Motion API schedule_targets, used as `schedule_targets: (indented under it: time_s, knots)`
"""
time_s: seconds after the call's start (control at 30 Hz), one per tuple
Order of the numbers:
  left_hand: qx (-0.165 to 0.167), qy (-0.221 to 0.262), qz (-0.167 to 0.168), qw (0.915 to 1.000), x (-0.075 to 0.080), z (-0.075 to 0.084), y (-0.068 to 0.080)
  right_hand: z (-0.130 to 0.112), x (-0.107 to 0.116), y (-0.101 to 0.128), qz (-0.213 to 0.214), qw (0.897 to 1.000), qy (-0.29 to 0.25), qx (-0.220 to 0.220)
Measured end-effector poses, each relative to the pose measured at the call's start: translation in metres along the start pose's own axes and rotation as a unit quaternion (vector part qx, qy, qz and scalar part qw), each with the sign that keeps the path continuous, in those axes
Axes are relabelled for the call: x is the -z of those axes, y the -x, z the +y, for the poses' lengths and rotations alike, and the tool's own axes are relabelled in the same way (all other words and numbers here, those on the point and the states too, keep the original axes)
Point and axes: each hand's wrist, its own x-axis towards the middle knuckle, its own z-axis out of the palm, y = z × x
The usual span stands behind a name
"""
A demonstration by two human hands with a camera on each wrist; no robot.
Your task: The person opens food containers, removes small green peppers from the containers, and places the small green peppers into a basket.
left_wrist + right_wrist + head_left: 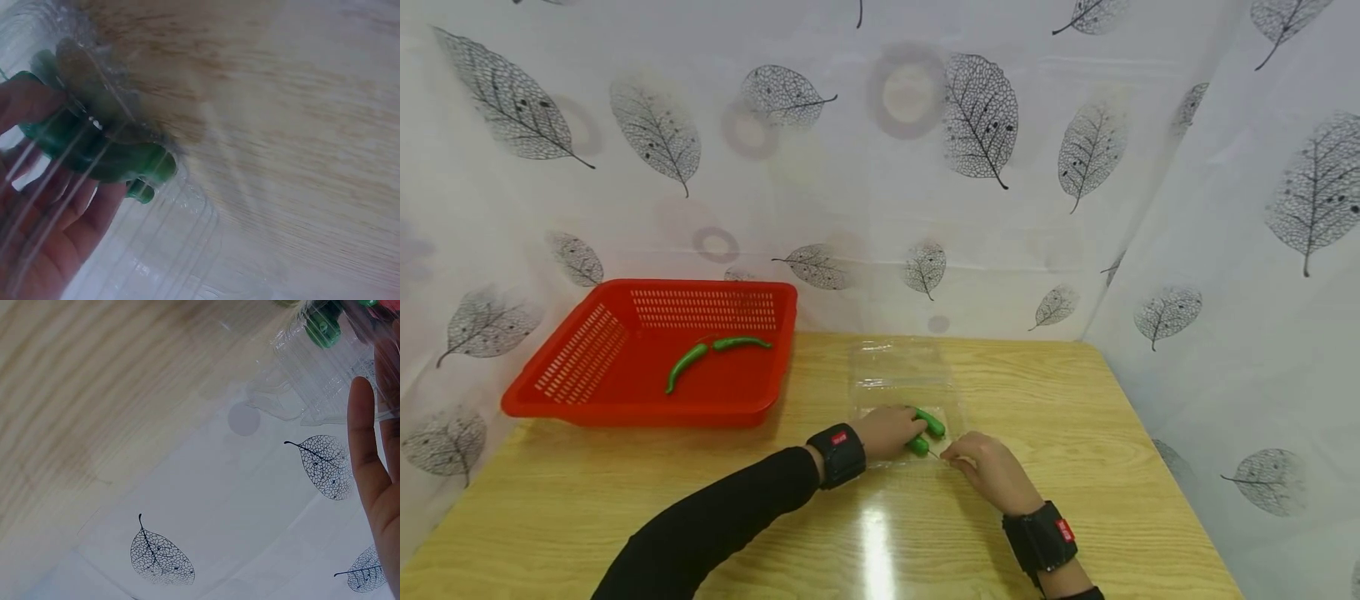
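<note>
Table (pixel 775 525), wood-grained, across the lower frame; red basket (pixel 640 413), left; clear plastic box (pixel 898 367), lower centre. Left hand (pixel 887 431), gripping a green pepper (pixel 125 164) inside the box; right hand (pixel 996 477) at the box's lower right, whether pinching cannot be told.

Two green peppers (pixel 931 422) are partly covered by the fingers (pixel 914 427) of the left hand (pixel 887 432), which is held over a clear plastic container (pixel 957 408) with its lid (pixel 895 362) laid back. The right hand (pixel 996 475) is placed at the container's near right corner; whether anything is pinched there cannot be told. Farther left, two more peppers (pixel 687 367) are contained in a red basket (pixel 647 412), set on the table (pixel 1045 400) before a leaf-printed cloth (pixel 865 183).
</note>
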Motion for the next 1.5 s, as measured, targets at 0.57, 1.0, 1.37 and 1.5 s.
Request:
schedule_targets:
  time_s: [0.57,1.0,1.37,1.5]
  knots:
    - [0.025,0.086,0.001,0.996,-0.001,-0.006,-0.004,0.001,0.001,-0.002,0.009,1.0,0.003,0.009]
    - [0.021,0.092,0.017,0.9954,0.007,-0.006,-0.004,0.002,-0.001,0.0,0.0,1.0,0.008,-0.002]
    - [0.046,0.063,0.057,0.9953,0.024,-0.005,0.002,0.002,-0.001,0.0,-0.007,1.0,0.011,-0.009]
    - [0.033,0.05,0.089,0.9942,0.03,-0.007,0.005,0.001,0.0,0.0,-0.009,1.0,0.014,-0.013]
